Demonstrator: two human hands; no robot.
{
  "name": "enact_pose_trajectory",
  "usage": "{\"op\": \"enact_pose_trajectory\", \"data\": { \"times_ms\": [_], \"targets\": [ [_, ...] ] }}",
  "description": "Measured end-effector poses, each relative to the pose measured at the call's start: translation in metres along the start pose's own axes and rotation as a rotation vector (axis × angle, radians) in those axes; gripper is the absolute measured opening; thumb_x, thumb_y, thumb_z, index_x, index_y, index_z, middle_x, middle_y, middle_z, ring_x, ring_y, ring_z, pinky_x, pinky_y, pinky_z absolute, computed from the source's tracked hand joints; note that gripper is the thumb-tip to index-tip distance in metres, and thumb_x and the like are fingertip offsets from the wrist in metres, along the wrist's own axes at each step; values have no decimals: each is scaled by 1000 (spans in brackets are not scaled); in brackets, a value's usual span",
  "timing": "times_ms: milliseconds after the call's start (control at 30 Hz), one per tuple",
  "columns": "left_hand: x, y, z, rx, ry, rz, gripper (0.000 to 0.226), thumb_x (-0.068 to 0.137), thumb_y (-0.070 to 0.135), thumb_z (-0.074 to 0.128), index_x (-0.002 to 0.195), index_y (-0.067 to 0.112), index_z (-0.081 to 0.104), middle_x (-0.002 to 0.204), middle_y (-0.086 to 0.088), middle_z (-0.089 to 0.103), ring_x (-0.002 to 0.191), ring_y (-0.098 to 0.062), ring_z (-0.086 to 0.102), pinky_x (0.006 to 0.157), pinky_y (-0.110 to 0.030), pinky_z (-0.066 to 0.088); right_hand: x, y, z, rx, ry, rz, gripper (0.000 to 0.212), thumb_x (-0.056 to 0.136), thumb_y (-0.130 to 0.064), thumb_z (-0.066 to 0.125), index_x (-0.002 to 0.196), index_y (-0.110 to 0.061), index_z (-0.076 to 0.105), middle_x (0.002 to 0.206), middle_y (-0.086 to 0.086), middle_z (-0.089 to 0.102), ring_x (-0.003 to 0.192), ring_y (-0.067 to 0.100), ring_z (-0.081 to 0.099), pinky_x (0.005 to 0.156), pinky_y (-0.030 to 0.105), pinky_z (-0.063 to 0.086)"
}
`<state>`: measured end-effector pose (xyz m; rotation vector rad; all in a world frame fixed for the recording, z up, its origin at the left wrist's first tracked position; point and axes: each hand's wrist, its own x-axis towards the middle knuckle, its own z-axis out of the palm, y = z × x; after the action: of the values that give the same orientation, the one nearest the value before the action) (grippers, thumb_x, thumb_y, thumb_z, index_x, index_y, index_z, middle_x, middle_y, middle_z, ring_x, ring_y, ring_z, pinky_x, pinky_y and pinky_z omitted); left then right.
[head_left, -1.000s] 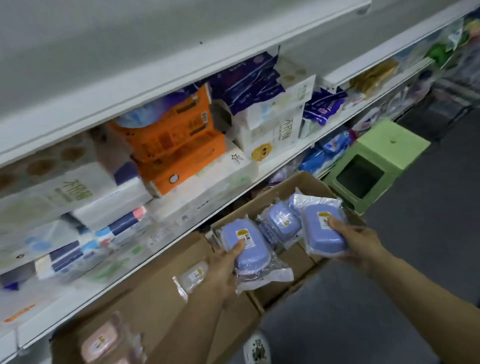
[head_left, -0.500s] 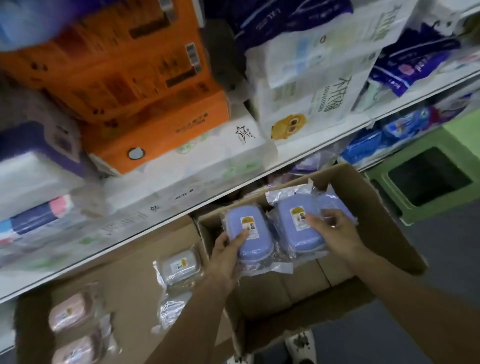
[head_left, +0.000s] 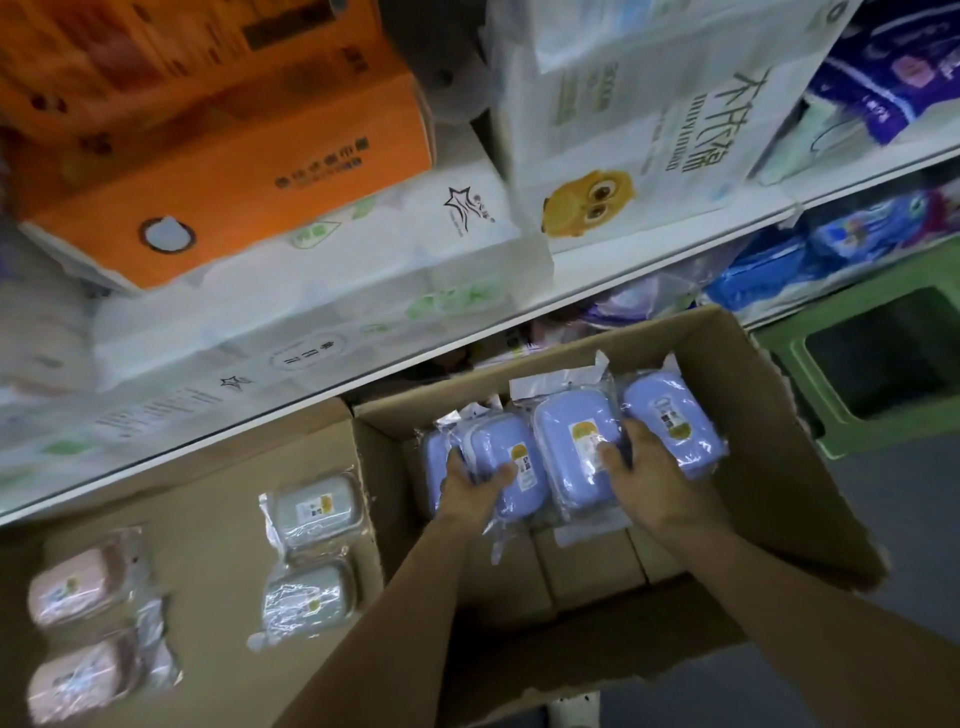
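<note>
Shop aisle, dark grey floor at right, green stool at right edge, one white shelf slanting across the upper half, loaded with orange packs and white tissue packs, too blurred to count. Below it, centre frame, 1 open cardboard box; lower left, 1 flat carton. Wrapped lilac cases in the box: 4 in view, side by side in a row at its far end, the leftmost one half hidden. Left hand grips the second lilac case, thumb on its front, fingers curled behind. Right hand grips the third lilac case, thumb on its label side, fingers tucked between it and the fourth lilac case. On the flat carton: 2 grey cases, 2 pink cases, all lying flat, well apart from both hands
</note>
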<state>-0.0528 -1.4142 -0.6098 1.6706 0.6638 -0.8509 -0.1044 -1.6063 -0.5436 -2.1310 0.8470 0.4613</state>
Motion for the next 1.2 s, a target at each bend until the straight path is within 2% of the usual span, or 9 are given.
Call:
{"op": "enact_pose_trajectory", "data": {
  "times_ms": [100, 233, 433, 533, 633, 700, 767, 1000, 1200],
  "targets": [
    [10, -7, 5, 85, 47, -5, 111, 58, 42, 81, 151, 17, 26, 141, -15, 51, 119, -36, 56, 96, -51, 51, 6, -1, 2, 19, -12, 17, 43, 99, -33, 48, 137, -14, 44, 131, 12, 53, 121, 30, 51, 104, 42, 37],
    [-19, 18, -1, 142, 128, 13, 77, 83, 26, 75, 148, 15, 35, 138, -11, 50, 119, -34, 56, 98, -43, 50, 2, -6, -5, -30, -38, 34, 45, 97, -33, 50, 137, -12, 42, 132, 16, 51, 120, 34, 50, 103, 48, 41],
    [-78, 50, -19, 216, 119, 181, 78, 82, 41, 72, 147, 19, 35, 147, -2, 43, 129, -27, 48, 107, -46, 43, -30, -37, -37, -211, -57, -14, 52, 97, -34, 49, 142, -13, 35, 140, 14, 42, 128, 33, 41, 102, 48, 40],
    [-126, 68, -33, 212, 133, 316, 79, 72, 56, 68, 138, 22, 45, 137, 0, 54, 123, -21, 53, 105, -47, 45, -60, -65, -59, -196, -25, -173, 50, 97, -31, 50, 143, -16, 36, 143, 10, 42, 129, 30, 42, 102, 46, 40],
    [-176, 93, -47, 232, 145, 421, 30, 88, 32, 69, 114, 34, 55, 116, 10, 62, 112, -14, 58, 99, -35, 46, -99, -100, -83, -226, 26, -383, 43, 97, -29, 50, 139, -19, 43, 141, 5, 45, 125, 26, 47, 94, 41, 45],
    [-210, 110, -56, 238, 147, 483, 37, 91, 27, 66, 126, 29, 54, 123, 7, 61, 112, -11, 56, 96, -24, 42, -128, -123, -101, -249, 56, -508, 37, 97, -29, 50, 133, -21, 49, 136, 2, 50, 119, 24, 52, 88, 37, 46],
    [-249, 129, -67, 276, 194, 554, 46, 92, 28, 65, 135, 20, 51, 130, 2, 59, 114, -11, 56, 97, -24, 43, -157, -146, -118, -251, 88, -621, 36, 96, -31, 51, 130, -22, 52, 132, -1, 52, 116, 23, 54, 87, 37, 47],
    [-379, 170, -123, 352, 406, 863, 44, 94, 34, 61, 136, 23, 52, 134, 9, 55, 123, -4, 49, 104, -24, 38, -249, -224, -162, -296, 166, -973, 36, 97, -33, 48, 131, -25, 51, 133, -6, 50, 117, 18, 51, 93, 35, 42],
    [-462, 175, -194, 333, 585, 969, 39, 93, 34, 61, 131, 27, 54, 126, 15, 57, 113, 3, 50, 89, -6, 34, -311, -292, -165, -304, 211, -1247, 31, 95, -33, 52, 126, -28, 54, 127, -9, 51, 113, 14, 51, 87, 33, 43]
  ]
}}
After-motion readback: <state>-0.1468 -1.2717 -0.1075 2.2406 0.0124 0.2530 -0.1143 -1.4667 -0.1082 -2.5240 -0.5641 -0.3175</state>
